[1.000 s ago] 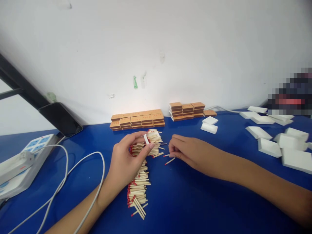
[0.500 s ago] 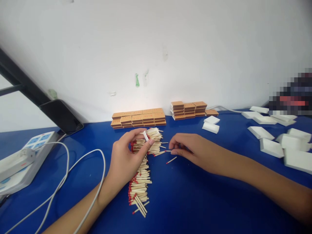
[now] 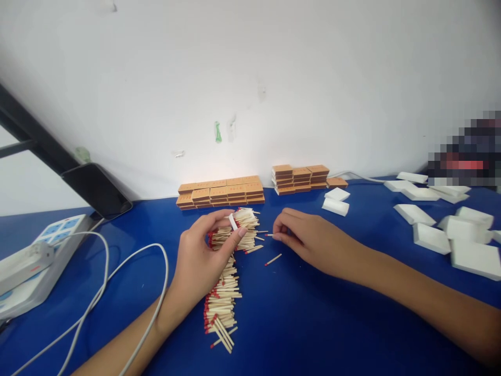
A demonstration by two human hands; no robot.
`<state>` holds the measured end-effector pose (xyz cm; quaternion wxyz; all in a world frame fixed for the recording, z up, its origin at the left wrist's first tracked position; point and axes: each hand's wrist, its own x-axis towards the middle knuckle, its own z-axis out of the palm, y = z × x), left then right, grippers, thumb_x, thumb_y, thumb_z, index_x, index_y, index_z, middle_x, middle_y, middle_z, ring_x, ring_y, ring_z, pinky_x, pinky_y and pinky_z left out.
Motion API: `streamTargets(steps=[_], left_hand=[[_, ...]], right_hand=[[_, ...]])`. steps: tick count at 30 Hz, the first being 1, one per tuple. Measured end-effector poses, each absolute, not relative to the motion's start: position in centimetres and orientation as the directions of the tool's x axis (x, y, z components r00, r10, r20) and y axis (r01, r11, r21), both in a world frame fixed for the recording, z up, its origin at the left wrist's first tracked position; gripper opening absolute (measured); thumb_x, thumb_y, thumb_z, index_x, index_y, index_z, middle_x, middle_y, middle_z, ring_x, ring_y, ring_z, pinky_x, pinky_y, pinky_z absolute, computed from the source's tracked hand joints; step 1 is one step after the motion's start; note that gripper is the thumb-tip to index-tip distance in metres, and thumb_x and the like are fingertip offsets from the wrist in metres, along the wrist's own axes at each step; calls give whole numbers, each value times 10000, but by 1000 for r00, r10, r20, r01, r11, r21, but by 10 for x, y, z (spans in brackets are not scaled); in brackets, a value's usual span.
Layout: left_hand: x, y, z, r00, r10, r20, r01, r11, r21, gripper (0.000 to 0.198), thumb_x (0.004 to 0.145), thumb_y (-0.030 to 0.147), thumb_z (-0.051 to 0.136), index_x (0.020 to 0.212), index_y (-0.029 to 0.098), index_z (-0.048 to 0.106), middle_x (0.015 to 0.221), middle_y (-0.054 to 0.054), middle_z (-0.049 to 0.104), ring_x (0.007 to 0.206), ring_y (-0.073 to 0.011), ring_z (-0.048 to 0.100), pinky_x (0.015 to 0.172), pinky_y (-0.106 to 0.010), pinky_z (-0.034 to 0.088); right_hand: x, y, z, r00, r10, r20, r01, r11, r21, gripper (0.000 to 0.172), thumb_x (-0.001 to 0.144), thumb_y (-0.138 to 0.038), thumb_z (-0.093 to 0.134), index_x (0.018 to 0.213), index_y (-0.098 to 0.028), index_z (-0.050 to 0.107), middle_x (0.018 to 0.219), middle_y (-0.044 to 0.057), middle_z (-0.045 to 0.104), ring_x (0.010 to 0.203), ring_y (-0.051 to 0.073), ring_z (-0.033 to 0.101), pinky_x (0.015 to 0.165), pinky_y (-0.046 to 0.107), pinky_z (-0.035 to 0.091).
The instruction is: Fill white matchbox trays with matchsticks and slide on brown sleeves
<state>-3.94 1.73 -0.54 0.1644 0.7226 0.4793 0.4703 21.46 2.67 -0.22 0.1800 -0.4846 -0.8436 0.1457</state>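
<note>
My left hand (image 3: 203, 245) is closed on a small white matchbox tray (image 3: 234, 221), thumb on the near side and fingers on the far side. Matches lie in the tray, their red heads at its left end. Below and around it spreads a long pile of red-headed matches (image 3: 223, 297) on the blue table. My right hand (image 3: 301, 235) pinches a single match (image 3: 269, 235) by its plain end, the red head pointing left toward the pile. One loose match (image 3: 273, 259) lies on the table just below my right fingers.
Brown matchboxes (image 3: 221, 190) are stacked along the wall, with a second stack (image 3: 300, 178) farther right. White empty trays (image 3: 475, 258) lie scattered at the right. At the left are a power strip (image 3: 50, 261), a looping white cable (image 3: 166, 266) and a leaning black phone (image 3: 97, 189).
My right hand has lifted a match up from beside the pile, moving slightly away from the table. My left hand keeps its hold on the tray. The view has shifted slightly.
</note>
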Motion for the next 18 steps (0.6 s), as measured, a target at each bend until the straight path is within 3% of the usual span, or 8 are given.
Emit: streamTargets(steps=[6, 12, 15, 18], left_hand=[[-41, 18, -5, 74, 834, 547, 553, -491, 674, 352, 905, 427, 804, 1200, 248, 737, 1037, -44, 809, 963, -233, 781, 931, -384, 627], [-41, 18, -7, 69, 832, 550, 546, -493, 678, 353, 915, 439, 791, 1205, 245, 737, 1054, -61, 809, 955, -241, 785, 913, -389, 645], [-40, 18, -8, 63, 833, 550, 540, -492, 683, 345, 909, 434, 800, 1195, 252, 738, 1058, -54, 811, 957, -238, 784, 923, -392, 644], [-40, 18, -7, 55, 832, 552, 534, -492, 688, 338, 915, 417, 796, 1202, 250, 732, 1099, -51, 806, 990, -232, 781, 945, -390, 632]], right_hand=[[223, 35, -2, -482, 844, 235, 709, 534, -460, 121, 1032, -248, 566, 955, -214, 653, 947, 31, 664, 821, 170, 609, 741, 307, 435], [211, 29, -3, -528, 840, 130, 673, 506, -539, 148, 1004, -320, 632, 913, -215, 682, 859, 17, 673, 739, 158, 592, 672, 292, 421], [201, 28, -4, -405, 883, 235, 716, 467, -518, 160, 998, -370, 648, 985, -213, 677, 893, 20, 686, 737, 156, 589, 683, 299, 414], [193, 30, -6, -391, 876, 282, 720, 482, -499, 167, 1003, -365, 640, 1008, -205, 689, 945, 31, 684, 758, 156, 586, 701, 304, 414]])
